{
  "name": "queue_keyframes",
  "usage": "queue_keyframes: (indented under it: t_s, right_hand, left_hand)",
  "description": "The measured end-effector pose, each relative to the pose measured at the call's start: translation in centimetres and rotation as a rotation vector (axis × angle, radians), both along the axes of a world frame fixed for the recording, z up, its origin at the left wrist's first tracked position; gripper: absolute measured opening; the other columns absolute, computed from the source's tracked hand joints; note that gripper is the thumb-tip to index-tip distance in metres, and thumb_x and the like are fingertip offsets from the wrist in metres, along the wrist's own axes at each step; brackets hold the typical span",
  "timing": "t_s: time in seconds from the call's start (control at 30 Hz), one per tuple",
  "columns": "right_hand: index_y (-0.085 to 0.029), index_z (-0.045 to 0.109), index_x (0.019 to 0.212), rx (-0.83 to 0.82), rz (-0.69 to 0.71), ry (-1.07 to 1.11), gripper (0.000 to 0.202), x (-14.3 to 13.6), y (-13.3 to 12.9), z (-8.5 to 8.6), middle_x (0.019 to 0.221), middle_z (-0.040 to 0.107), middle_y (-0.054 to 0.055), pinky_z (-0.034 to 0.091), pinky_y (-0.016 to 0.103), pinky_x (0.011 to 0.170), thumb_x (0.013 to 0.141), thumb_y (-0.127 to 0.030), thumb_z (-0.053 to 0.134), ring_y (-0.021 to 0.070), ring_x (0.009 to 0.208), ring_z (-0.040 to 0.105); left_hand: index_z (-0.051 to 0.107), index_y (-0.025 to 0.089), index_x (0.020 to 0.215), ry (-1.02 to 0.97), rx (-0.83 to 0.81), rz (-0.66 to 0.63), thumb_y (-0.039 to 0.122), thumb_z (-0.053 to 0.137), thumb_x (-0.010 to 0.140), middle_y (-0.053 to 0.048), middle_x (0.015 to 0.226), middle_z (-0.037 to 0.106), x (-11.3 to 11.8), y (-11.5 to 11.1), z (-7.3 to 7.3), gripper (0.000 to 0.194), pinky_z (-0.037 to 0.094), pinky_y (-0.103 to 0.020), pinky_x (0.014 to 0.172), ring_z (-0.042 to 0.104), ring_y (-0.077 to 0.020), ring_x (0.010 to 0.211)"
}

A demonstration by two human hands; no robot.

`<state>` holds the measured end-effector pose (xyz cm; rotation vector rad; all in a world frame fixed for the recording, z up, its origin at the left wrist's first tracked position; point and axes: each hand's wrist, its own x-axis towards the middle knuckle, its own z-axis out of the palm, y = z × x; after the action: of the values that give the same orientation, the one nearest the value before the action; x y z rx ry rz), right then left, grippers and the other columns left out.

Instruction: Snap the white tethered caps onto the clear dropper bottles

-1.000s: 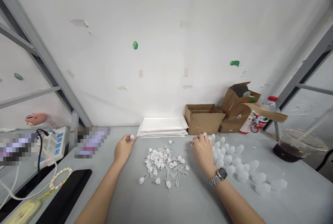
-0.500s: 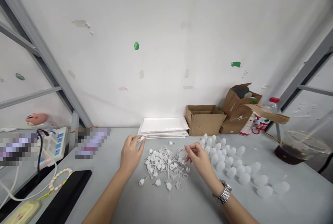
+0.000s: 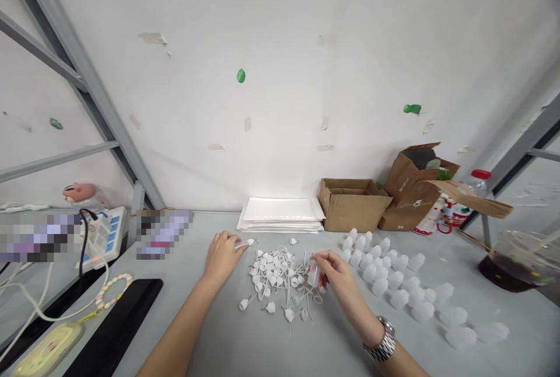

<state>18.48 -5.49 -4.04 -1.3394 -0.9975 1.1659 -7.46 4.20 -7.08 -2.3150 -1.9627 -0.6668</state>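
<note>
My left hand (image 3: 224,254) is closed in a pinch on a white cap with a thin cord (image 3: 251,242), left of and above the pile. Fingers hide part of what it grips. A small translucent plastic piece (image 3: 314,273), like a short tube or bottle, is pinched in my right hand (image 3: 331,269). That hand hovers at the right edge of a pile of white caps with cords (image 3: 273,272). A few such caps lie apart from the pile, in front of it and behind it. To the right stand several frosted small bottles (image 3: 395,279) in rough rows.
White flat packets (image 3: 283,209) are stacked by the wall, beside an open cardboard box (image 3: 356,205). A brown paper bag (image 3: 406,190) and a drink cup (image 3: 510,266) stand right. Left are a black pad (image 3: 118,324), a beaded strap (image 3: 107,295) and a power strip (image 3: 109,237).
The view has swung slightly left. The cap and cord at my left fingertips now show more clearly. The translucent piece in my right hand now points downward and is more visible.
</note>
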Motion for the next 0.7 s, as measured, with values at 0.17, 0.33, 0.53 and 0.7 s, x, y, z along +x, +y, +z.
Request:
queue_keyframes:
  t_s: [0.17,0.33,0.53,0.7]
  right_hand:
    - [-0.018,0.057,0.068,-0.007,0.001,-0.001,0.027,-0.2,-0.1,0.1,0.047,0.051,-0.005,0.032,0.023,0.041,0.069,-0.045,0.06,0.0096,0.038,0.043]
    - [-0.018,0.058,0.071,0.006,-0.008,-0.009,0.027,0.0,0.0,-0.1,0.055,0.058,-0.003,0.033,0.023,0.043,0.069,-0.045,0.059,0.0095,0.041,0.044]
    - [-0.018,0.06,0.072,0.065,-0.025,0.001,0.03,1.0,0.2,-0.4,0.056,0.057,-0.001,0.035,0.024,0.044,0.068,-0.047,0.062,0.0113,0.044,0.045]
    - [-0.019,0.061,0.071,0.066,-0.025,-0.003,0.028,1.1,0.1,-0.3,0.055,0.056,-0.001,0.036,0.024,0.044,0.069,-0.046,0.063,0.0118,0.044,0.045]
  left_hand:
    - [0.068,0.021,0.082,0.001,-0.045,-0.048,0.024,0.058,0.074,-0.007,0.086,0.065,0.3,-0.7,0.1,0.012,0.04,-0.034,0.08,0.055,-0.0248,0.09]
    - [0.064,0.021,0.096,-0.081,-0.025,0.007,0.017,0.051,0.079,-0.007,0.095,0.068,-0.3,0.1,0.2,0.022,0.038,-0.035,0.083,0.057,-0.0245,0.094]
    - [0.052,0.016,0.113,-0.253,0.015,0.211,0.017,0.04,0.084,-0.009,0.106,0.065,-2.3,2.1,-0.5,0.031,0.043,-0.029,0.083,0.06,-0.0184,0.098]
    - [0.055,0.019,0.101,-0.306,-0.021,0.306,0.024,0.049,0.081,-0.007,0.099,0.069,-3.1,2.8,-1.5,0.021,0.045,-0.028,0.078,0.063,-0.0193,0.093]
